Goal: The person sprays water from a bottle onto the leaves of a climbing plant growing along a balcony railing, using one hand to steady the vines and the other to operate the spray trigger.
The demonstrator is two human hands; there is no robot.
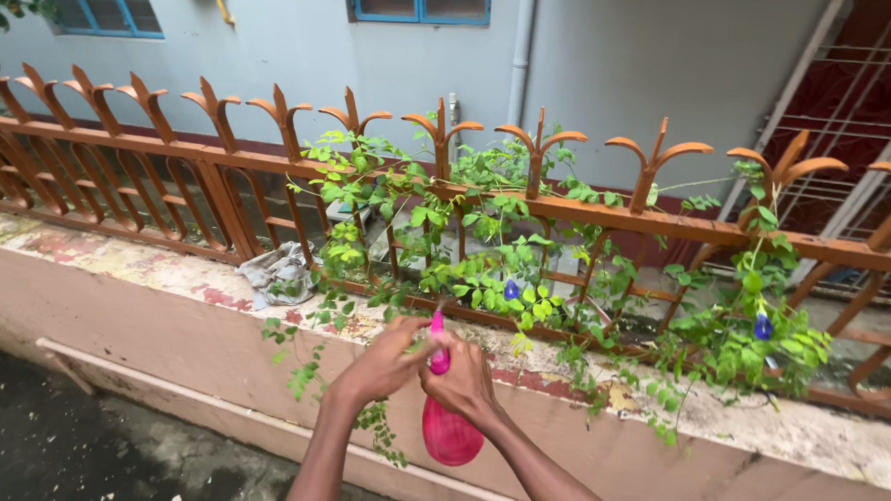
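A pink spray bottle (451, 433) hangs in front of a low wall, its nozzle pointing up toward a climbing plant. My right hand (465, 381) grips the bottle's neck and trigger. My left hand (386, 362) touches the top of the sprayer head from the left, fingers wrapped around it. The green climbing plant (485, 272) with small leaves and blue flowers (511, 289) twines through an orange metal railing (219, 160) just beyond my hands.
A plastered parapet wall (143, 307) with a peeling top ledge carries the railing. A crumpled grey cloth (276, 270) lies on the ledge at left. A white pipe (159, 380) runs along the wall. Wet dark floor (46, 444) lies below. A blue-grey building stands behind.
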